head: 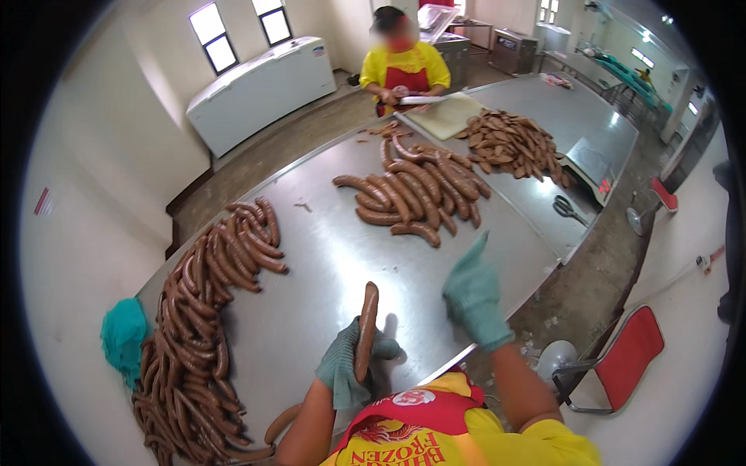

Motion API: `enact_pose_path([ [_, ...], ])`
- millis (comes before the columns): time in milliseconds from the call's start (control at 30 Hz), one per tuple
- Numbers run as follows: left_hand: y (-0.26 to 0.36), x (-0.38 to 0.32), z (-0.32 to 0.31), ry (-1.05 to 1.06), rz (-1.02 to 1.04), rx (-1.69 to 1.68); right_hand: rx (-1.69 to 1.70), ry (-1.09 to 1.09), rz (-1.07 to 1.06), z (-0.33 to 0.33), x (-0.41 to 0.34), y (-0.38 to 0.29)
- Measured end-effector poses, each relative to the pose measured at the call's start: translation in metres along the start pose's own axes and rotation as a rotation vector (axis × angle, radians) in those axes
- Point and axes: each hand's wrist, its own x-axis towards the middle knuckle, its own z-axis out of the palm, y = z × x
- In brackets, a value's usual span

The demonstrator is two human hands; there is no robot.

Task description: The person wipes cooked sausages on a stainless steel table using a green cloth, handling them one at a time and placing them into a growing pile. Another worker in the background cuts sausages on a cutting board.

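Note:
A brown sausage [366, 332] lies upright across the palm of my left hand [349, 358], which wears a grey-green knit glove and has its thumb out to the right. My right hand [477, 297], in a matching glove, is over the table's near right part, one finger pointing away; no object shows in it, though its palm side is hidden. A long heap of sausages [192, 326] curves along the left end of the steel table [315, 256]. Farther off, past both hands, lies a smaller pile of sausages [417, 189]. One more sausage [284, 422] rests partly behind my left forearm.
Across the table a co-worker [405, 70] holds a knife [422, 100] by a white cutting board [446, 115]. Sliced sausage [513, 143] is heaped beside a scale [586, 180] and scissors [568, 209]. A red chair [629, 355] stands at right, a teal bag [123, 338] at left.

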Motion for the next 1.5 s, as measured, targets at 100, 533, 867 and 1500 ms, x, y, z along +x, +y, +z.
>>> enact_pose_path([
  [100, 0.029, 0.031, 0.031, -0.033, -0.04, -0.256, 0.082, -0.227, -0.071, 0.033, -0.056, -0.001],
  [533, 0.185, 0.11, 0.009, -0.11, 1.326, -0.213, 1.162, -0.98, 0.08, -0.024, -0.033, -0.064],
  [867, -0.106, 0.142, -0.365, 0.58, 0.906, -0.643, 1.772, -1.628, 0.26, 0.062, -0.028, -0.162],
  [1500, -0.04, 0.295, -0.469, 1.413, 0.211, 0.438, 1.723, -1.28, 0.695, 0.174, -0.01, -0.185],
])
